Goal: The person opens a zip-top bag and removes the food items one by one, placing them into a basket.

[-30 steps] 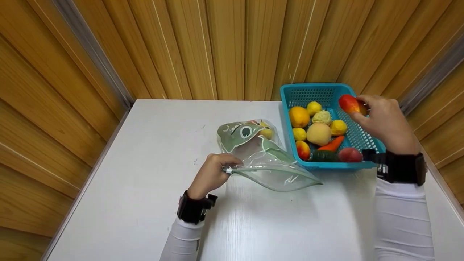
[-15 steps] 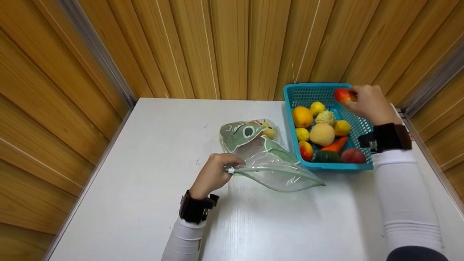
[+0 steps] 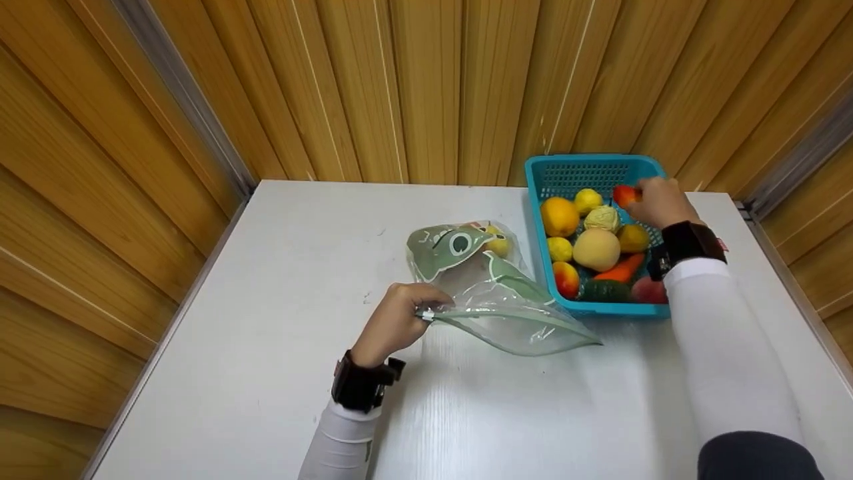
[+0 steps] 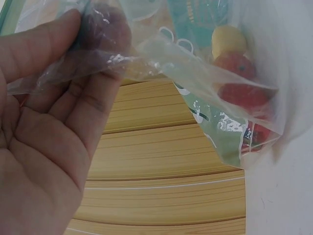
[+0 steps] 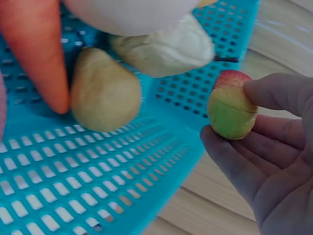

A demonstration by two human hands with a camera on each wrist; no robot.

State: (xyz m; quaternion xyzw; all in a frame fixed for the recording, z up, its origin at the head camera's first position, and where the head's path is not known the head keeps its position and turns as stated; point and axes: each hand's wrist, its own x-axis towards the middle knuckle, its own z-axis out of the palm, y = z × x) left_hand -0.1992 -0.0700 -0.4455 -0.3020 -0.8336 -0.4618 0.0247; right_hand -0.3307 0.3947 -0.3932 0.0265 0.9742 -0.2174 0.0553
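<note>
In the head view my left hand (image 3: 400, 319) pinches the mouth of a clear zip bag (image 3: 513, 293) with a green cartoon print, near its white slider. The bag lies on the table with its mouth parted towards me. Through its film in the left wrist view show red fruit (image 4: 240, 95) and a pale yellow one (image 4: 229, 40). My right hand (image 3: 658, 203) holds a red and yellow-green mango (image 5: 232, 105) between thumb and fingers, over the far right part of the blue basket (image 3: 541, 177). The right wrist view shows the mango above the basket's rim.
The basket holds an orange (image 3: 560, 217), a round beige fruit (image 3: 596, 249), a carrot (image 3: 621, 268), a cucumber (image 3: 605, 291), a pinkish-red fruit (image 3: 648, 291) and several yellow fruits. Wooden panels (image 3: 426, 93) close off the back of the white table (image 3: 266, 320).
My right hand has moved left with the mango and then dipped lower over the basket's far right part. My left hand keeps its hold on the bag. The head view has shifted slightly.
</note>
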